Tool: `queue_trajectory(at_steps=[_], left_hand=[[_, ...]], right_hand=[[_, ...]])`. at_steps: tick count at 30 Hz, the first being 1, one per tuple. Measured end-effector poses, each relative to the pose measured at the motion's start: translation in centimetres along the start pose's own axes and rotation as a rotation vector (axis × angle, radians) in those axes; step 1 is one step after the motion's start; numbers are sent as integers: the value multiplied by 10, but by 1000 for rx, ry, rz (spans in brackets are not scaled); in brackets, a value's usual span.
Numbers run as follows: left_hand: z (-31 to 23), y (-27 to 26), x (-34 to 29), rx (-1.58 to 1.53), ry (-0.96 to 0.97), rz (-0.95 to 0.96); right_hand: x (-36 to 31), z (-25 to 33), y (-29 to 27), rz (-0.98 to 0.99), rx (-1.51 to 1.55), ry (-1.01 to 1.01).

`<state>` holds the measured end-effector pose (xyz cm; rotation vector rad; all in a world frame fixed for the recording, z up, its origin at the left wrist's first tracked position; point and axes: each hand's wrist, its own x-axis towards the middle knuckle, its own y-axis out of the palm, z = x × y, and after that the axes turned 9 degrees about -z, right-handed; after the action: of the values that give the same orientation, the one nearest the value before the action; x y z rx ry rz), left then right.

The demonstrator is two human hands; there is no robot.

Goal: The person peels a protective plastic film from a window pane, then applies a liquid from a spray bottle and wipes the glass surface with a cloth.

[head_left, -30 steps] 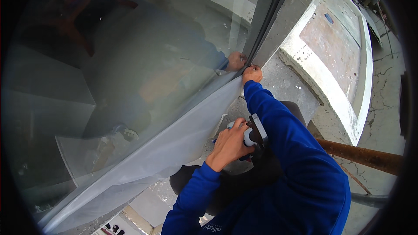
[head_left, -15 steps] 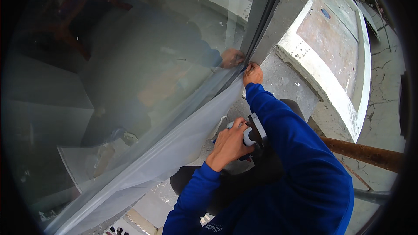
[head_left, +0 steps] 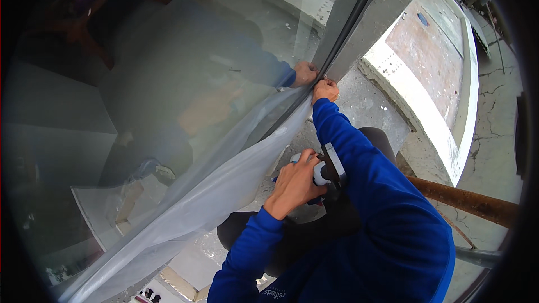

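My right hand (head_left: 325, 90) reaches up to the dark strip (head_left: 345, 32) between the glass pane and the grey frame. Its fingers are pinched at the upper end of a translucent plastic sheet (head_left: 208, 205), which hangs loosely along the pane's lower edge. The exact grip at the fingertips is hard to see. Lower down, my left hand (head_left: 293, 186) is wrapped round a white-and-black handheld thing (head_left: 333, 167) with a flat pale edge; its kind is unclear. The glass pane (head_left: 151, 73) mirrors a hand and blue sleeve.
Beyond the grey frame (head_left: 387, 11) lies a raised white concrete ledge (head_left: 407, 87). A rusty pipe (head_left: 471, 199) crosses at the right, beside cracked ground. Pale blocks (head_left: 185, 280) stand at the bottom left, below the sheet.
The plastic sheet has billowed and bunched near my right hand, baring more of the dark strip beneath it. My right hand has shifted only slightly; my left keeps its hold.
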<state>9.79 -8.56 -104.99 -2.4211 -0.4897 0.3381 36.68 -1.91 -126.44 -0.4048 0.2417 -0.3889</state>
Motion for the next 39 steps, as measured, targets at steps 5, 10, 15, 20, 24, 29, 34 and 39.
queue_trajectory(at_steps=[5, 10, 15, 20, 24, 29, 34, 39], left_hand=[[3, 4, 0, 21, -15, 95], [-16, 14, 7, -27, 99, 91], [-3, -8, -7, 36, -55, 103], [-8, -21, 0, -60, -7, 27], [0, -24, -4, -95, 0, -24], [0, -29, -6, -111, -9, -28], [2, -25, -4, -69, -44, 6], [4, -20, -4, 7, -7, 14]], right_hand=[[49, -79, -6, 554, -1107, -558], [73, -111, 2, -69, -108, 119], [-31, -82, -53, 73, -50, -197], [-57, -91, -93, 144, -384, -432], [-52, -65, -81, 100, -227, -205], [-67, -48, -61, 570, -77, -156], [-57, -63, -57, 461, 204, -35], [-41, -75, -49, 611, -20, -165]])
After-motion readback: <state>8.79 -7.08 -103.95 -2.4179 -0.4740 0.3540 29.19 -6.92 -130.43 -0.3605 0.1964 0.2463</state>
